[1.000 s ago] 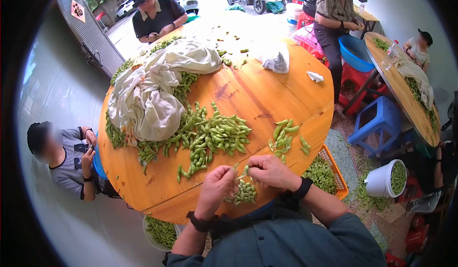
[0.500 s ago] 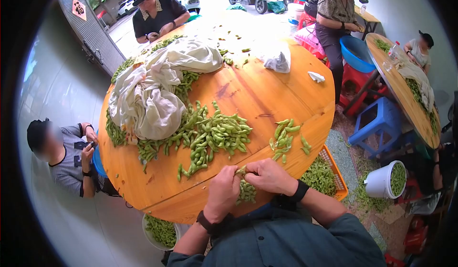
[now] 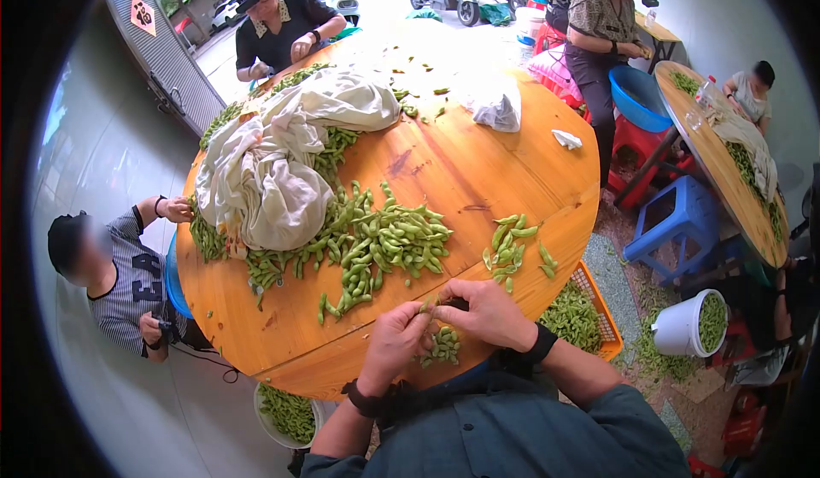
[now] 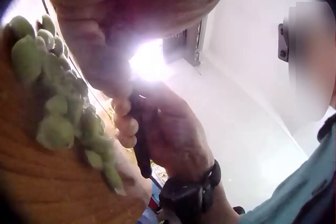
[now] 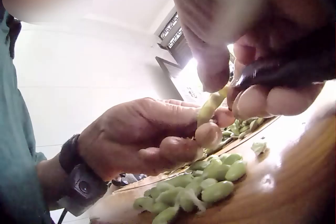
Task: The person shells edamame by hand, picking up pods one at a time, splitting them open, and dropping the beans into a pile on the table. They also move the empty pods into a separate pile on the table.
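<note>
My left hand pinches a yellowish-green edamame pod between thumb and fingertips. In my right hand is a slim, shiny black tool, gripped in curled fingers; its exact kind I cannot tell. The right thumb and the tool's near end meet the pod's upper end in the right wrist view. Below both hands, shelled green beans lie in a small heap on the wooden table. A larger pile of whole pods lies just beyond, and a few loose pods lie to the right.
A crumpled whitish cloth covers more pods at the table's left. An orange crate of pods stands below right, with a white bucket farther right. Another pod-filled tub is below left. Other people sit around the tables.
My hands came together over the bean heap and the left fingers shifted on the pod. The person at left has reached one hand to the table edge; the person at the back has moved their hands apart.
</note>
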`<state>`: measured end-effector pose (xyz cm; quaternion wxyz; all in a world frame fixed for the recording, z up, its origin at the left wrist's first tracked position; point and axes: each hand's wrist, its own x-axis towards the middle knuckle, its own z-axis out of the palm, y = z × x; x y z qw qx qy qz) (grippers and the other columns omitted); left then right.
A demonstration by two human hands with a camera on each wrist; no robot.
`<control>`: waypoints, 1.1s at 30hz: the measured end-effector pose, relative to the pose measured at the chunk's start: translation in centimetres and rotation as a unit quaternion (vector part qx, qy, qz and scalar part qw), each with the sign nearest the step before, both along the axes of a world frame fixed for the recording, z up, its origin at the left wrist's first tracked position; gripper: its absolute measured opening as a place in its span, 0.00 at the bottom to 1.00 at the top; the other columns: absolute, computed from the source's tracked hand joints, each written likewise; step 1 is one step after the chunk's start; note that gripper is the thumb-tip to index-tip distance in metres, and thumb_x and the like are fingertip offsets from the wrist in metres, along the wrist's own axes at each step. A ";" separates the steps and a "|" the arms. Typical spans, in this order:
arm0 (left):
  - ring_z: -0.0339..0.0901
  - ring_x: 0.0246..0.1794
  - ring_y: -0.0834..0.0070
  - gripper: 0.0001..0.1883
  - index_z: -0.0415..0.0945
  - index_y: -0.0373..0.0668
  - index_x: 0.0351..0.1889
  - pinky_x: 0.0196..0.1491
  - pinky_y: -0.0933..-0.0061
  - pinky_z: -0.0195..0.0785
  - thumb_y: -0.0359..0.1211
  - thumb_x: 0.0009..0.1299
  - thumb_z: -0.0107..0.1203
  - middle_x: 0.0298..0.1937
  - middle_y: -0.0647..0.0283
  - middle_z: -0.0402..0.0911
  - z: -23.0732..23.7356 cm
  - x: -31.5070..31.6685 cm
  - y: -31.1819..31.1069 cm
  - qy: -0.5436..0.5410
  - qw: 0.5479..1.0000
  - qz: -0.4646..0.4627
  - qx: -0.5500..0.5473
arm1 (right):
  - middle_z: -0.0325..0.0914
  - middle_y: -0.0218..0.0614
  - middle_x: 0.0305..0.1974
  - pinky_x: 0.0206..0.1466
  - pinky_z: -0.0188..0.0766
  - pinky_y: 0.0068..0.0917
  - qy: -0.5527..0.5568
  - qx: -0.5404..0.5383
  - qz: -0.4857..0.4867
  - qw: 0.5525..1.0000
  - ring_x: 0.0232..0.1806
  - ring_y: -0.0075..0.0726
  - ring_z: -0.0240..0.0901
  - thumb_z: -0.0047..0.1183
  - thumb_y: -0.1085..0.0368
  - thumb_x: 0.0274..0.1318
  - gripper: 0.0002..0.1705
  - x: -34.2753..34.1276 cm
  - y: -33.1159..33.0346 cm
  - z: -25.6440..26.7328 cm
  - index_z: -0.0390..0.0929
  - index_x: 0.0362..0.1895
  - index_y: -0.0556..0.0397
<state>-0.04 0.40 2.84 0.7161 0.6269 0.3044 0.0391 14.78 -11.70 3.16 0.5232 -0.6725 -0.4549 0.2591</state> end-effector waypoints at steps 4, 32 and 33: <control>0.75 0.24 0.86 0.10 0.77 0.39 0.48 0.26 0.85 0.68 0.34 0.78 0.49 0.31 0.69 0.81 -0.9 -0.2 0.0 -0.015 0.995 -0.041 0.084 | 0.78 0.38 0.26 0.34 0.71 0.25 -0.019 -0.033 -0.009 0.999 0.28 0.23 0.73 0.59 0.63 0.59 0.12 -0.2 0.2 -0.4 0.79 0.40 0.59; 0.78 0.30 0.72 0.09 0.80 0.35 0.46 0.34 0.72 0.71 0.27 0.71 0.51 0.31 0.60 0.81 -1.3 0.3 -0.3 -0.068 0.936 -0.043 0.342 | 0.80 0.47 0.26 0.32 0.73 0.33 0.004 0.003 -0.012 1.000 0.28 0.40 0.80 0.58 0.65 0.55 0.11 -0.1 0.3 -1.1 0.79 0.38 0.59; 0.82 0.34 0.58 0.10 0.80 0.37 0.46 0.38 0.65 0.73 0.27 0.70 0.51 0.33 0.50 0.83 -1.0 0.4 -0.1 -0.075 0.912 -0.095 0.393 | 0.80 0.46 0.26 0.32 0.73 0.33 0.001 0.027 -0.010 1.000 0.28 0.39 0.80 0.59 0.65 0.54 0.11 -0.1 0.2 -1.2 0.78 0.38 0.58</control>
